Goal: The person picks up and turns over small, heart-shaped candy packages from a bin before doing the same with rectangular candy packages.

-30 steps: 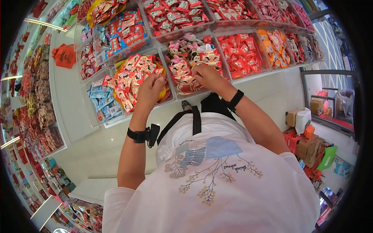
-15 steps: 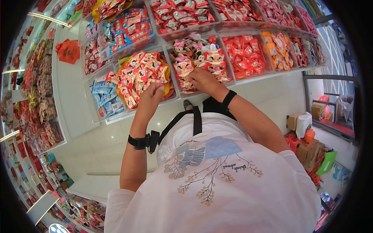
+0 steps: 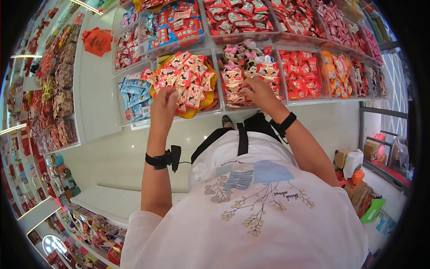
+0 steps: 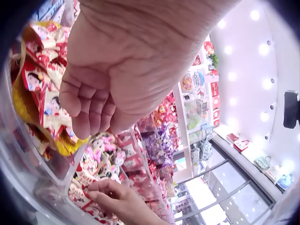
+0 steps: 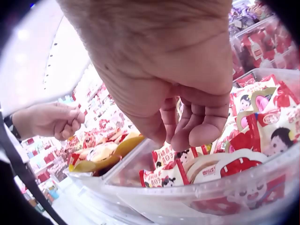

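Observation:
In the head view my left hand (image 3: 164, 104) hovers at the front edge of a bin of red-and-cream candy packets (image 3: 181, 74) piled in a yellow bag (image 3: 190, 113). The left wrist view shows its fingers (image 4: 95, 110) loosely bent, with nothing in the palm. My right hand (image 3: 261, 93) is over the neighbouring bin, where similar packets (image 3: 232, 85) lie in front of small plush toys (image 3: 245, 53). Seen from the right wrist, its fingers (image 5: 206, 134) hang bent down close over the packets (image 5: 165, 176), thumb apart, with no packet visible between them.
Blue packets (image 3: 135, 96) fill the left side of the left bin. To the right stand bins of red packets (image 3: 301, 71) and orange packets (image 3: 338, 74). A second row of bins rises behind. A red bag (image 3: 96, 41) lies on the white counter (image 3: 96, 85). Cardboard boxes (image 3: 358, 193) stand at the right.
The head view has swung, so the bins sit further right in it. My left hand has moved left across the front of the yellow bag. My right hand stays over the plush-toy bin.

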